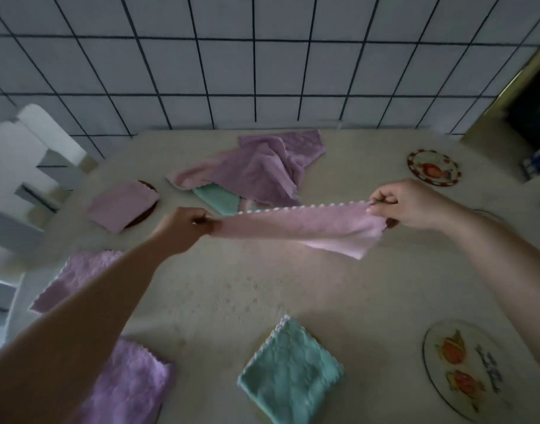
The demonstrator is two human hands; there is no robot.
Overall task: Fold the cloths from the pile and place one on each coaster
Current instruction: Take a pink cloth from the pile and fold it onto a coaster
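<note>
Stretching a pink cloth (305, 229) taut in mid-air at the centre of the frame, the left hand (183, 229) and the right hand (412, 205) each pinch one end, so the fabric hangs clear of the desk (232, 289) and its scalloped edge runs straight. Held this way, the cloth looks already doubled lengthwise, and one loose corner droops below the right hand; I judge the stretch is meant to line up the edges before the next fold.

Behind it, in the upper middle, the pile (256, 169) of unfolded purple and pink cloths lies rumpled over a green one, so work remains. A folded pink cloth (122, 206) covers a dark coaster (146, 209) at centre left. A folded purple cloth (76, 276) lies at the left edge, another purple cloth (131, 384) at lower left and a folded green cloth (290, 371) at bottom centre; whatever sits beneath these three is hidden.

Two fruit-patterned round coasters are bare: one (434, 168) at upper right, one (464, 368) at lower right. Either could take this cloth.
</note>
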